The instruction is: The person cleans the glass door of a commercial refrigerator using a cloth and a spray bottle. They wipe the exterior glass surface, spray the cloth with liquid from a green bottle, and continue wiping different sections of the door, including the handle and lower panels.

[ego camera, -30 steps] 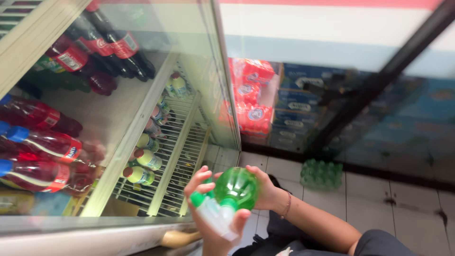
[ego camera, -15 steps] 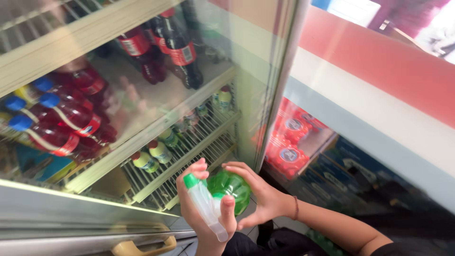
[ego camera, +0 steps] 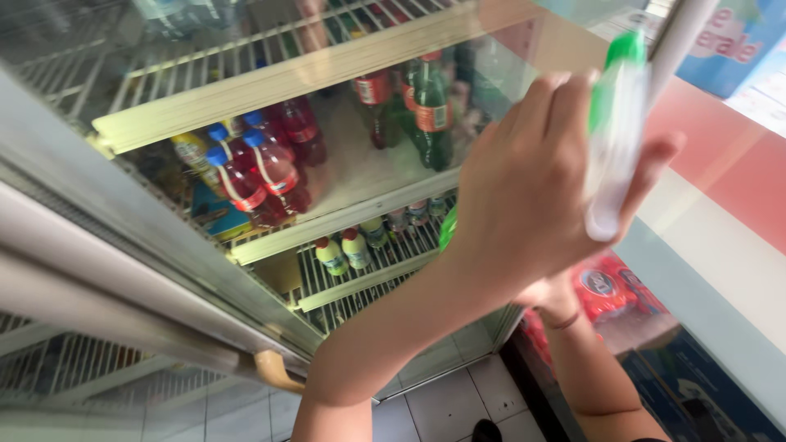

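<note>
My left hand [ego camera: 532,184] is raised in front of the open fridge, shut around a clear plastic bottle with a green cap [ego camera: 616,123], cap upward. My right hand [ego camera: 555,296] is lower and mostly hidden behind the left forearm; a thin band shows at its wrist. A green bottle [ego camera: 448,229] peeks out just left of the forearm, and the right hand seems to hold it, though the grip itself is hidden. Both hands are close to the fridge's middle shelf [ego camera: 344,217].
Red drink bottles with blue caps [ego camera: 258,176] lie on the middle shelf, dark bottles with red labels [ego camera: 413,106] stand behind. Small bottles [ego camera: 344,252] sit on the lower wire rack. The glass door with its handle [ego camera: 274,372] is at the left. Red packs [ego camera: 602,290] lie at the right.
My left hand has risen from waist height to up beside the upper shelves with the clear bottle. The green bottle and right hand stayed lower and are now mostly covered.
</note>
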